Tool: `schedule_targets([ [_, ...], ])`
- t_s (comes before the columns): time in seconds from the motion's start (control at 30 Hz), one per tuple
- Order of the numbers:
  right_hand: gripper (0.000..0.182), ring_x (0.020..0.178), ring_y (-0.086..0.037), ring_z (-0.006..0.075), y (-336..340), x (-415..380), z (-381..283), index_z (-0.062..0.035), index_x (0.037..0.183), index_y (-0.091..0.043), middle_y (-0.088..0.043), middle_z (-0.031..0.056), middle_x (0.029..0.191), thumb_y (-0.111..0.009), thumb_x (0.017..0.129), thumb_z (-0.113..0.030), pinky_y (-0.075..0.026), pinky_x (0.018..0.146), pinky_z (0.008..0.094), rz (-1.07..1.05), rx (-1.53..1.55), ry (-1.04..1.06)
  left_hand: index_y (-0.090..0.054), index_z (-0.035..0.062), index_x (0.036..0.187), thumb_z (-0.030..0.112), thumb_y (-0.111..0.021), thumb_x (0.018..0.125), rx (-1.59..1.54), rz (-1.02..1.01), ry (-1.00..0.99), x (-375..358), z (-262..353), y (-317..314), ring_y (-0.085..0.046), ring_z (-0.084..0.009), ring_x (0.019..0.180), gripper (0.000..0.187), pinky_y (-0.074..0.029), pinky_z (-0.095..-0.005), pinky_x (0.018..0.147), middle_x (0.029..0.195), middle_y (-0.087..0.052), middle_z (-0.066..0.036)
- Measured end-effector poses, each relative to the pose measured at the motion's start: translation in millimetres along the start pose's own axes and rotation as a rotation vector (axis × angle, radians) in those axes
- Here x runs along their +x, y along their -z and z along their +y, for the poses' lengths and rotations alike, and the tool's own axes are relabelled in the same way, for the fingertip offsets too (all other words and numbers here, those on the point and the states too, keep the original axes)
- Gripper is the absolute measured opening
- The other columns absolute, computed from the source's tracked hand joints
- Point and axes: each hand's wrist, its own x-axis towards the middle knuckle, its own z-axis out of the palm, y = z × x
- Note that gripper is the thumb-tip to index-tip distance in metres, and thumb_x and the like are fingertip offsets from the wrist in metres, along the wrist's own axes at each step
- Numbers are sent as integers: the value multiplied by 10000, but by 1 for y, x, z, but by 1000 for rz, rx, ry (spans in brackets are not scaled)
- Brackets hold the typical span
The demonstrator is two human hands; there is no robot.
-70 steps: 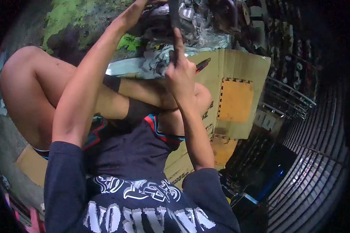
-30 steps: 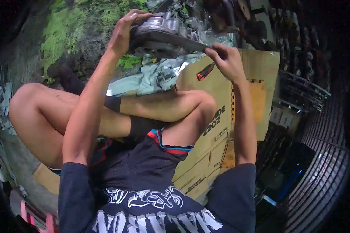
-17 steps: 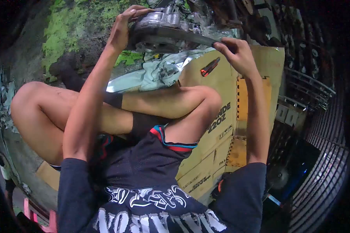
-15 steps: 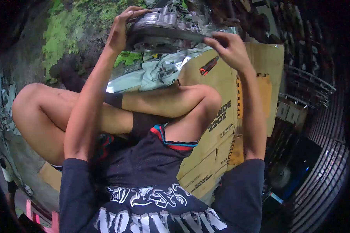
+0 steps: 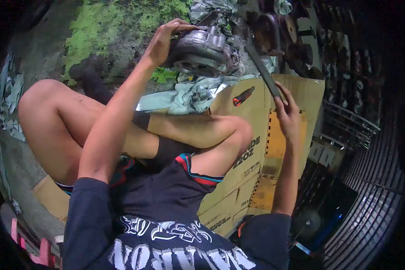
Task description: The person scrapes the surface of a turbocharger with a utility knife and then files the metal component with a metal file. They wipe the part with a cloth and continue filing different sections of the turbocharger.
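A grey cast-metal housing (image 5: 200,49), rounded with raised bosses on top, stands at the top middle on crumpled pale cloth. My left hand (image 5: 164,42) grips its left side, fingers laid over the upper edge. My right hand (image 5: 287,110) is closed around the near end of a long, flat, dark bar that looks like a file (image 5: 263,67). The bar points up and away, its far end to the right of the housing and apart from it. An orange-and-black utility knife (image 5: 243,96) lies on the cardboard between my right hand and my knee.
Flattened cardboard (image 5: 231,157) covers the floor under my right side, with orange foam mat pieces (image 5: 279,139) on it. Pale rags (image 5: 180,96) lie before my crossed legs. Dark round metal parts (image 5: 267,33) stand at the upper right. A worn green mat (image 5: 99,40) is at the upper left.
My right hand has drawn the file off the housing and swung it right and closer to me. My left hand stays on the housing. The whole view has shifted slightly.
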Motion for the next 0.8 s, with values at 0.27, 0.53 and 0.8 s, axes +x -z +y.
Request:
schedule_targets([
  [0.27,627,836,-764,286,-61,-15,-99,-230,1620,-493,-751,252,1160,-577,1045,6,-572,786,397,-151,-293,281,-686,-23,1279,526,-368,1001,45,-3,10,-1,-1,-2,-616,-209,1229,692,-447,-364,1120,1267,-706,-117],
  [0.53,681,649,-644,431,-103,-9,-114,-333,1636,-449,-662,288,847,-608,1031,-62,-468,641,529,-31,-398,321,-732,-72,1236,452,-305,1008,165,-1,-116,-2,9,-2,-645,-312,1217,714,-418,-374,1137,1221,-675,-193],
  [0.8,731,742,-685,478,-118,-44,-105,-304,1672,-376,-685,303,864,-591,1023,-44,-473,682,584,-37,-381,216,-724,-89,1219,444,-343,1014,263,-2,-150,0,11,-4,-650,-307,1216,687,-435,-373,1112,1224,-675,-174],
])
